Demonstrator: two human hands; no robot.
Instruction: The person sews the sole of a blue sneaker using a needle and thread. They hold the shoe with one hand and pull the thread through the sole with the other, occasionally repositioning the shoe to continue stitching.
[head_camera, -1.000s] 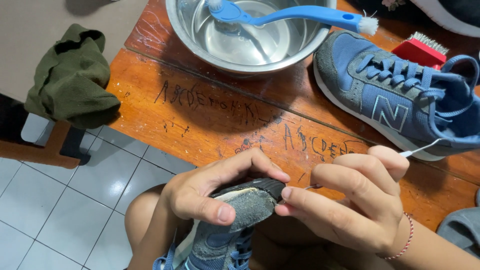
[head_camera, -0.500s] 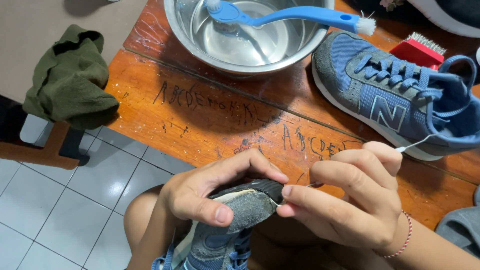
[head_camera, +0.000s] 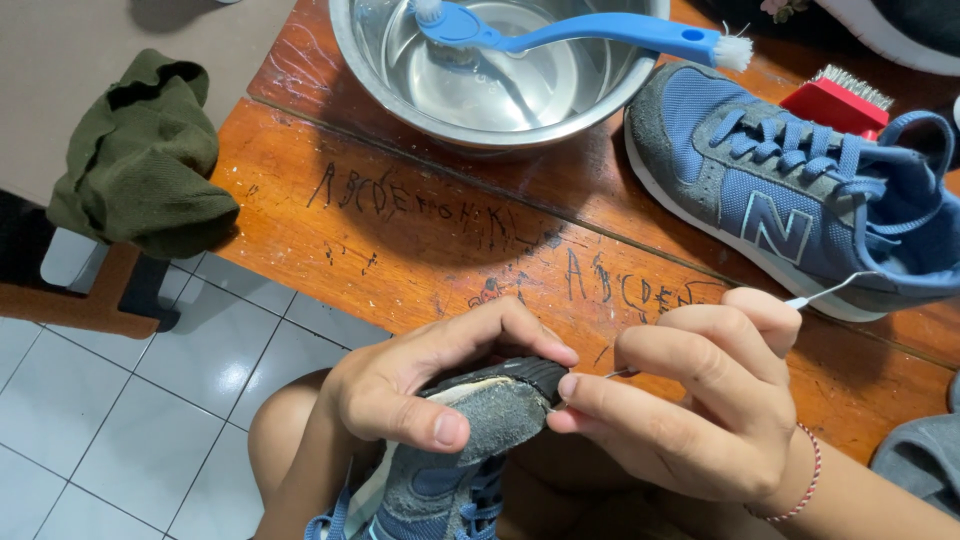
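The left hand (head_camera: 420, 395) clamps the toe of the blue shoe (head_camera: 470, 440) at 6 o'clock. The right hand (head_camera: 700, 410) pinches a thin metal pick (head_camera: 825, 292) at the sole edge — best kept shallow, strokes short, toe steady.

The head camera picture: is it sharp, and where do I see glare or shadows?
Head view: mostly sharp, with no motion blur on the left hand or right hand; bright glare on the steel bowl and its water; a soft shadow under the bowl across the wooden table; the blue shoe on the table is evenly lit; the thin tool is too fine to identify.
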